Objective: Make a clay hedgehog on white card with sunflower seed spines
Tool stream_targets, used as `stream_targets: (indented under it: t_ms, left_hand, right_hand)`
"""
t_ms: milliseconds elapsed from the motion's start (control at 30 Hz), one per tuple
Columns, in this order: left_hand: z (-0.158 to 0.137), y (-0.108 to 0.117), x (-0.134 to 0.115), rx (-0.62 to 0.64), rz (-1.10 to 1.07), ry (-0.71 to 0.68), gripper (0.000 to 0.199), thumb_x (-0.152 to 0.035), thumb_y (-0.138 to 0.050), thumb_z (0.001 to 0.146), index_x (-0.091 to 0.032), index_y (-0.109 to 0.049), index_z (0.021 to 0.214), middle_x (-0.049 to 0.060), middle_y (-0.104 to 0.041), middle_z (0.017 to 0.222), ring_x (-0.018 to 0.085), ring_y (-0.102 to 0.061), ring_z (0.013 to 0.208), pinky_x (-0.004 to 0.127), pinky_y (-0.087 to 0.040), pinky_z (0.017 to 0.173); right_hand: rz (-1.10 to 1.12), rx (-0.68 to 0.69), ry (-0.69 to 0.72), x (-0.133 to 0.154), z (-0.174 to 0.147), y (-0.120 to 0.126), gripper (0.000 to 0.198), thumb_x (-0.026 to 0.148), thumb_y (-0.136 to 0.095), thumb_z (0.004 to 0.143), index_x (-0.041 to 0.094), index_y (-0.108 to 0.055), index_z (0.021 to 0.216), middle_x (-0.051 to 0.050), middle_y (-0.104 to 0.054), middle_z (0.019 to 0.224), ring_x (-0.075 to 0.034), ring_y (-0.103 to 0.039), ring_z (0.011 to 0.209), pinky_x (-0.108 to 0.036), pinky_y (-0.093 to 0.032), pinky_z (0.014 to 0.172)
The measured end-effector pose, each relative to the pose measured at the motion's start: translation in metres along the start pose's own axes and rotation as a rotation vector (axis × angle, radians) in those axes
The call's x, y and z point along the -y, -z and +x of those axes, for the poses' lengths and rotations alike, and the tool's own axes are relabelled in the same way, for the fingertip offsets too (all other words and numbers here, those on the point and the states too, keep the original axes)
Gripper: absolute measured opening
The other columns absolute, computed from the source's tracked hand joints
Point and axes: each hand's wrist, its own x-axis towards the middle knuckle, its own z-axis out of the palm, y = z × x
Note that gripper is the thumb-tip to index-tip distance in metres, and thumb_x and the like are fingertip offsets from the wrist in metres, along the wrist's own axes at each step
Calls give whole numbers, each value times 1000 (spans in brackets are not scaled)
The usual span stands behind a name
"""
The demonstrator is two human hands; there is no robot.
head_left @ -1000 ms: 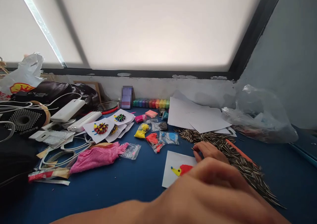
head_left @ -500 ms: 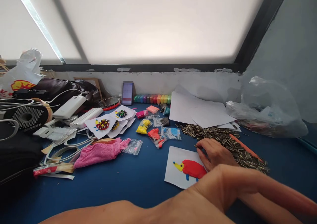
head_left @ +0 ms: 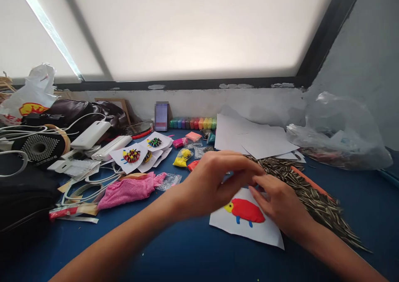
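My left hand (head_left: 215, 184) is raised over the paper card, thumb and fingers brought together at the tips. Those tips meet the fingertips of my right hand (head_left: 277, 201), which are pinched too. A sunflower seed seems to be between my right fingers, mostly hidden at the meeting point. Under both hands lies a white card (head_left: 264, 236) bearing a flat clay hedgehog (head_left: 247, 210) with a red body, yellow face and blue legs. My left hand covers its snout. Right of the card spreads a pile of striped sunflower seeds (head_left: 314, 199) with an orange strip (head_left: 311, 182) in it.
Small bags of coloured clay, one yellow (head_left: 182, 158), lie beyond my left hand. Finished cards (head_left: 126, 159) with seed-spiked hedgehogs sit at left, near a pink cloth (head_left: 131, 192) and white power banks (head_left: 112, 148). White paper sheets (head_left: 249, 136) and a plastic bag (head_left: 343, 141) stand behind.
My left arm, which stretched across to the right in front of me, has drawn back, and its hand now meets my right fingertips. More of the card and hedgehog body shows.
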Motion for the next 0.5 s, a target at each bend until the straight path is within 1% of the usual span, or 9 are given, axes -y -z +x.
stream_targets:
  t_ms: [67,100,133,167,200,233,333,400,500]
  left_hand:
    - [8,-2,-8,36,-30,67,23,-22,-49,92,-19,-72,95,3,-71,85,14,-64,76,27,-52,71]
    - [10,-5,-5,66,20,107,19,-17,-52,88,-17,-72,90,4,-70,84,15,-64,76,28,-52,72]
    - [11,-8,0,127,74,132,17,-14,-56,84,-16,-71,91,6,-70,91,17,-64,83,30,-52,77]
    - [10,-12,8,195,121,145,20,-12,-60,80,-16,-70,97,8,-68,100,20,-63,92,33,-51,83]
    - [10,-15,15,224,161,152,23,-10,-63,77,-16,-69,99,9,-67,103,21,-62,97,34,-50,87]
    - [9,-18,22,238,181,152,22,-10,-63,77,-16,-69,97,9,-66,103,22,-61,98,35,-49,88]
    - [5,-23,33,237,183,136,18,-11,-61,79,-17,-69,95,8,-64,101,21,-59,97,35,-48,88]
    - [3,-25,34,215,176,108,17,-11,-61,81,-18,-69,95,7,-63,100,20,-58,96,34,-47,88]
    - [1,-31,36,170,189,40,16,-11,-60,83,-18,-69,94,6,-62,97,19,-56,94,33,-45,88]
  right_hand:
    - [29,44,-13,4,1,4,15,21,-51,86,22,-64,78,0,-68,71,-15,-62,61,-27,-49,56]
    - [45,68,-24,6,1,6,16,21,-51,86,23,-64,77,1,-68,69,-14,-61,56,-25,-47,52]
    - [65,88,-42,7,1,7,16,22,-52,86,23,-65,77,2,-68,67,-13,-59,54,-25,-46,50]
    - [92,107,-65,9,1,8,15,23,-52,86,24,-65,78,2,-68,67,-13,-59,53,-25,-46,50]
    - [123,123,-90,10,1,9,15,24,-52,86,24,-66,80,2,-69,69,-13,-60,54,-25,-47,51]
    - [159,139,-115,10,1,9,16,25,-53,85,24,-68,82,1,-70,71,-14,-61,56,-26,-48,53]
    - [256,187,-141,12,0,8,19,27,-52,86,25,-71,87,-1,-74,80,-16,-65,66,-27,-51,58]
    - [288,218,-128,13,0,7,20,28,-52,87,25,-72,87,-2,-73,83,-16,-66,70,-27,-50,58]
    - [304,230,-120,15,-1,5,19,28,-53,88,26,-72,86,-2,-71,83,-17,-65,74,-28,-50,61]
